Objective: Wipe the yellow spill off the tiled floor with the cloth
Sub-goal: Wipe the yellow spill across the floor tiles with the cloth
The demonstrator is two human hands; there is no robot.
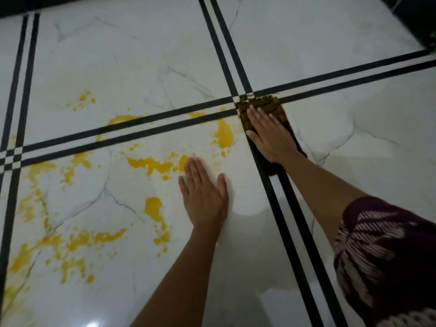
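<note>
Yellow spill (151, 164) lies in patches and smears across the white marble tiles, from the lower left up to a blob (225, 135) near the black line crossing. My right hand (269, 135) presses flat, fingers spread, on a dark cloth (264, 106) with a yellow-stained far end, lying on the crossing of the black lines. The cloth sits just right of the nearest yellow blob. My left hand (204, 197) rests flat on the bare floor, fingers spread, its fingertips touching a yellow patch, holding nothing.
The tiled floor (354, 149) is white marble with double black stripes (132, 132) crossing it. A dark wall base (415, 17) runs along the top right corner. My patterned dark sleeve (387, 256) fills the lower right.
</note>
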